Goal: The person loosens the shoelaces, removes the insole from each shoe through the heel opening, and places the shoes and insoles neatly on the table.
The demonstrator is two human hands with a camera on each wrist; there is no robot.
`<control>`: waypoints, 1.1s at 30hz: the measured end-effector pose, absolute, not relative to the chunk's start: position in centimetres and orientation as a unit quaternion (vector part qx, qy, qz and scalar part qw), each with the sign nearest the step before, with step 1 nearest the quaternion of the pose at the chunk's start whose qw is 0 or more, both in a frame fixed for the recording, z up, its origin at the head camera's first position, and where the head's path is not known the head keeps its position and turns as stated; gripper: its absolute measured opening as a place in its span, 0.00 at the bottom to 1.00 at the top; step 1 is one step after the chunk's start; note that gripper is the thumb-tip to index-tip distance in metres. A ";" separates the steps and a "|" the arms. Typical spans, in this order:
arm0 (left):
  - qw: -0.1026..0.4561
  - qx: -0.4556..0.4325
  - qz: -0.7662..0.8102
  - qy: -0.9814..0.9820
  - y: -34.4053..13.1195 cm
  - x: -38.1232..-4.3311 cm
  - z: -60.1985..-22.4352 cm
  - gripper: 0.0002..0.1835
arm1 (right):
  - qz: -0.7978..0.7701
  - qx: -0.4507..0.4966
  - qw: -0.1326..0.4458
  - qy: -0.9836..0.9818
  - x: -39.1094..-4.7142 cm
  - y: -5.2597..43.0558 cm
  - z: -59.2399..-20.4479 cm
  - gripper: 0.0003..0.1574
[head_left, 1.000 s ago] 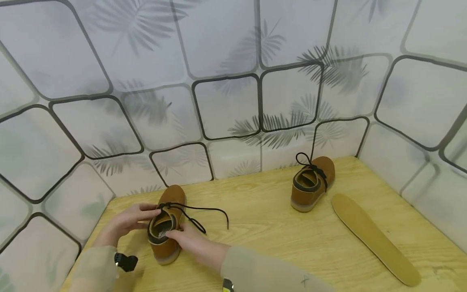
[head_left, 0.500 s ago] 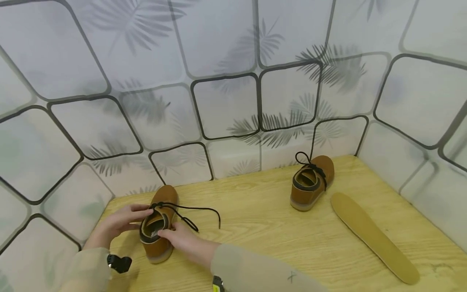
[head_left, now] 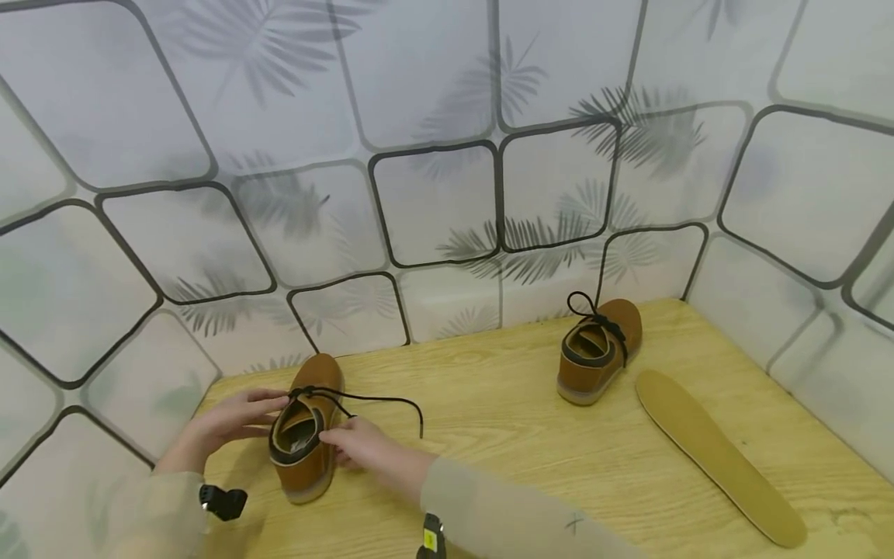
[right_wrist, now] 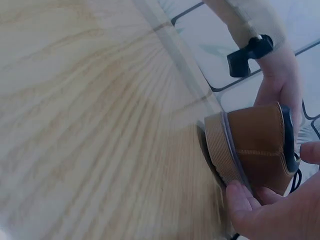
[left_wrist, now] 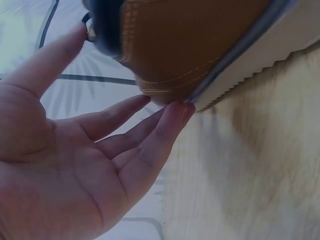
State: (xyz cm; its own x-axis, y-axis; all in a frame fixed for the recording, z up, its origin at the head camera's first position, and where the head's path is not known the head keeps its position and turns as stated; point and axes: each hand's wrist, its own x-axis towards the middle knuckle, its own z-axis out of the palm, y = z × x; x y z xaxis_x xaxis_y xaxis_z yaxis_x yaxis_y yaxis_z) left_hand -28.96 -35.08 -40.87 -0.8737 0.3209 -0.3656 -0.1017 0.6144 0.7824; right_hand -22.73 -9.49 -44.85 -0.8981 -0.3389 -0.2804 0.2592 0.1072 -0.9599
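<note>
A brown leather shoe [head_left: 302, 475] with a dark collar stands upright on the table, toe toward the wall. My left hand [head_left: 230, 421] touches its left side. In the left wrist view the fingers [left_wrist: 150, 145] meet the side near the sole, and the thumb reaches up to the collar. On the other side is my right hand [head_left: 363, 444]. Its thumb is at the collar's right edge, and its fingers [right_wrist: 240, 200] rest low on the shoe's side in the right wrist view. A loose black lace [head_left: 384, 399] trails right. Something whitish shows inside the shoe; what it is I cannot tell.
A second brown shoe [head_left: 578, 379], its black lace tied in a bow, stands at the back right. Beside it a tan insole [head_left: 719, 458] lies flat on the wooden table [head_left: 503, 466]. Patterned white walls [head_left: 440, 206] border the table's back and sides.
My right thumb has come out of the shoe's opening to the collar's right edge, and that hand has drawn slightly right. The left hand keeps its place against the shoe.
</note>
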 end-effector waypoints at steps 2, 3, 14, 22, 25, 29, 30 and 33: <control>0.242 0.068 0.437 0.864 -35.3 -28.9 -40.5 0.38 | -0.668 -0.025 0.227 0.708 -23.0 -9.1 -44.8 0.24; 0.241 0.068 0.439 0.863 -35.4 -28.8 -40.3 0.37 | -0.669 -0.021 0.229 0.706 -23.1 -8.9 -44.7 0.23; 0.217 0.076 0.433 0.871 -34.3 -29.7 -38.0 0.37 | -0.694 0.009 0.259 0.672 -25.2 -5.6 -44.1 0.22; 0.189 0.098 0.445 0.870 -32.2 -30.3 -37.0 0.34 | -0.696 0.031 0.264 0.667 -26.6 -3.1 -43.5 0.22; 0.189 0.102 0.439 0.872 -31.3 -30.6 -36.6 0.34 | -0.699 0.030 0.264 0.664 -27.2 -2.2 -43.1 0.23; 0.194 0.097 0.443 0.870 -30.1 -31.0 -36.4 0.35 | -0.699 0.014 0.262 0.665 -27.9 -0.9 -42.7 0.25; 0.195 0.099 0.445 0.868 -29.8 -31.1 -36.4 0.35 | -0.699 0.011 0.262 0.665 -28.1 -0.5 -42.5 0.26; 0.198 0.103 0.457 0.861 -29.1 -31.5 -36.6 0.35 | -0.702 0.007 0.257 0.664 -28.5 0.3 -41.9 0.26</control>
